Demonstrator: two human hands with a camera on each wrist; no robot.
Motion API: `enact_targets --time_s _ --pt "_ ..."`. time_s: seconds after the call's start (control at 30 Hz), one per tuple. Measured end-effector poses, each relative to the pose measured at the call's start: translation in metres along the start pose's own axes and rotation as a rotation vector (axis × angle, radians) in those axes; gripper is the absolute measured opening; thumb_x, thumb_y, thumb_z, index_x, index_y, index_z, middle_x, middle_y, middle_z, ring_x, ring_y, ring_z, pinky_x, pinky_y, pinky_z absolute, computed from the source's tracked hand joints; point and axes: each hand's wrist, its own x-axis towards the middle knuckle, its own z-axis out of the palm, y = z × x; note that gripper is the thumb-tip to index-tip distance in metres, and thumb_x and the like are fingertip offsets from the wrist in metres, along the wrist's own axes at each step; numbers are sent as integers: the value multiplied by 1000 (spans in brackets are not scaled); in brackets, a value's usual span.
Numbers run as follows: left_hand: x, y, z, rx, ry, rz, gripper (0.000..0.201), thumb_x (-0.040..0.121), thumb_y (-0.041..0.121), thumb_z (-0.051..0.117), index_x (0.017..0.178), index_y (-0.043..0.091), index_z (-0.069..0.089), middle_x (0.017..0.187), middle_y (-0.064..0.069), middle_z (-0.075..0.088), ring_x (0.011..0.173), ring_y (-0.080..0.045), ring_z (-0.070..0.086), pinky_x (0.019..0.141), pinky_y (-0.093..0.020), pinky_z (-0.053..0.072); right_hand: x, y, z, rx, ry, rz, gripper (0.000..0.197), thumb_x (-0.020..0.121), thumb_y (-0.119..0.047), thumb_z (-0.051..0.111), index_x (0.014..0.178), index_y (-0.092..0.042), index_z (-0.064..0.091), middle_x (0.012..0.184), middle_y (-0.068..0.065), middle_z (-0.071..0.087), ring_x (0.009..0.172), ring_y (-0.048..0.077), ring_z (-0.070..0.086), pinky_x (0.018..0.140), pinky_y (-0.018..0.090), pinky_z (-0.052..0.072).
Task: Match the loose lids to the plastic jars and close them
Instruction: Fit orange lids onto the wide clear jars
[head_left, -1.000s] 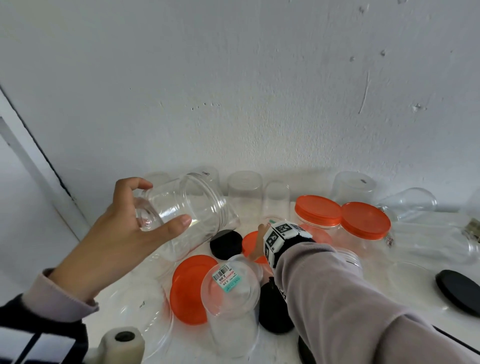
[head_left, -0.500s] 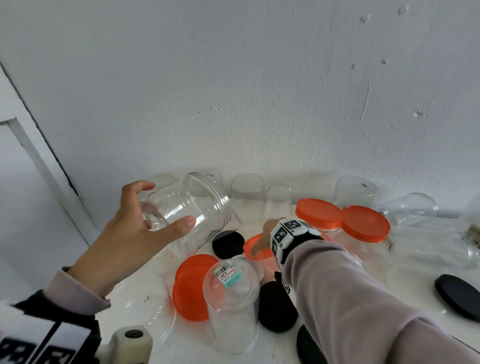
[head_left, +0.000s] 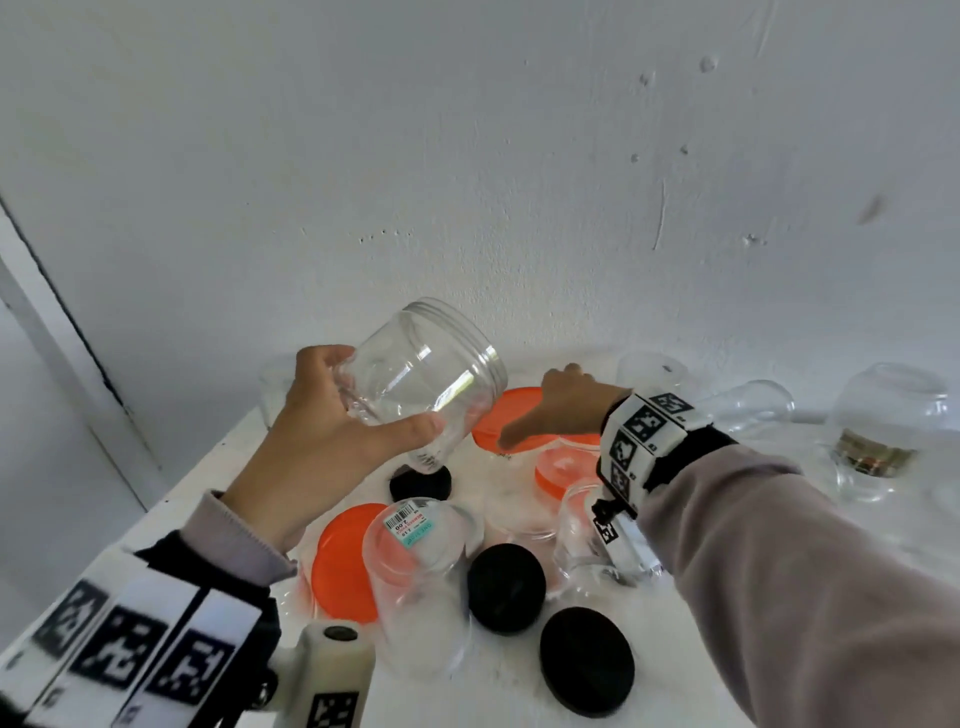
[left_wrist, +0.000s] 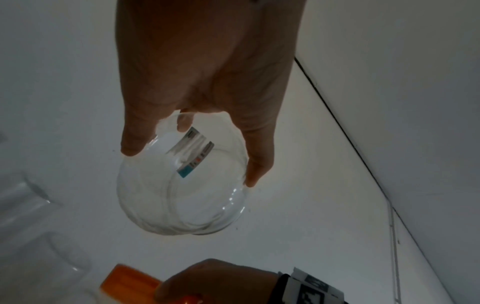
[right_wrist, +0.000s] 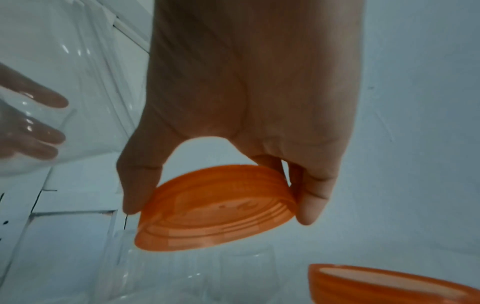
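The counter (head_left: 519, 691) is white, set against a white wall, and carries the loose stock: clear jars, orange lids and black lids.

Held jar: the clear jar (head_left: 415, 374) is off the counter at centre-left, tilted with its threaded mouth up and to the right. The left hand (head_left: 322, 431) grips its base end, thumb on the near side and fingers curled round the far side. The left wrist view shows the same grip (left_wrist: 197, 102) and a price sticker seen through the jar wall (left_wrist: 182, 185).

Held lid: one second ago the right hand was low among the jars at the middle of the counter. It is now raised, and the right hand (head_left: 561, 410) pinches the orange lid (head_left: 511, 415) by its rim, thumb on one edge and fingers on the opposite edge, as the right wrist view confirms (right_wrist: 215, 209). The lid is just right of the jar mouth, not yet on it. The jar also sits higher and closer to the lid than before.

Meaning: selection appears complete; seating the lid and turning it is the likely next step. Its width looks close to the mouth's, but fit is unproven.

Remaining stock:
- stickered jar (head_left: 415, 561), inverted, near centre
- black lid (head_left: 506, 587) beside it
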Motion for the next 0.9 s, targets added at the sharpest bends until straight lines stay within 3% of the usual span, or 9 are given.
enact_targets --time_s 0.1,0.23,0.37,0.43,0.5,0.63,0.7,0.77,0.9 --pt "-10 12 20 -28 -48 16 105 34 55 90 117 36 28 112 13 48 99 3 50 75 -18 41 -20 26 -14 50 23 1 98 66 -66 72 140 -12 35 139 10 31 126 28 39 105 45 38" --pt "-26 25 54 -82 -149 19 100 39 51 85 118 34 26 112 12 46 100 0 50 75 -17 42 -39 70 -22 108 76 55 107 57 -73 73 138 -12 37 132 7 34 121 27 43 102 49 41" --pt "-43 31 94 -86 -281 3 111 44 45 89 134 30 28 119 4 46 104 -6 51 76 -17 41 -56 115 -27 220 107 127 118 51 -74 75 140 -8 35 134 10 34 118 30 44 100 47 43" --pt "-52 32 118 -106 -366 -20 97 42 42 90 125 29 41 114 7 53 95 1 58 73 -12 45 -67 139 -28 266 119 172 122 43 -75 71 141 -13 33 129 7 33 114 29 45 96 43 43" --pt "-62 30 141 -123 -459 -36 79 47 33 93 112 31 47 103 14 59 81 10 61 63 -5 46 -80 163 -29 311 116 209 121 41 -74 73 140 -19 33 120 3 33 103 23 51 91 41 48" --pt "-81 20 188 -82 -591 -84 97 40 45 85 125 23 43 113 6 60 99 -7 60 86 -25 52 -102 207 -25 270 120 277 116 27 -83 63 120 -15 49 115 4 52 96 21 59 91 42 49" --pt "-88 14 209 -34 -652 -112 96 42 47 86 124 23 42 111 9 56 100 -7 56 79 -21 47 -112 221 -22 286 119 290 92 43 -77 72 107 -14 56 108 6 60 94 21 60 88 39 51" --pt "-95 7 232 5 -718 -120 85 47 44 88 115 27 39 105 15 50 96 -1 50 73 -17 43 -123 234 -18 346 82 280 72 65 -60 76 114 -12 54 113 8 59 100 23 59 92 40 50" --pt "-104 0 272 112 -797 -111 89 53 45 87 118 23 31 115 7 42 106 -11 45 78 -19 39 -138 259 -11 476 -26 255 83 76 -45 75 143 -20 33 135 8 46 116 27 52 100 43 47"
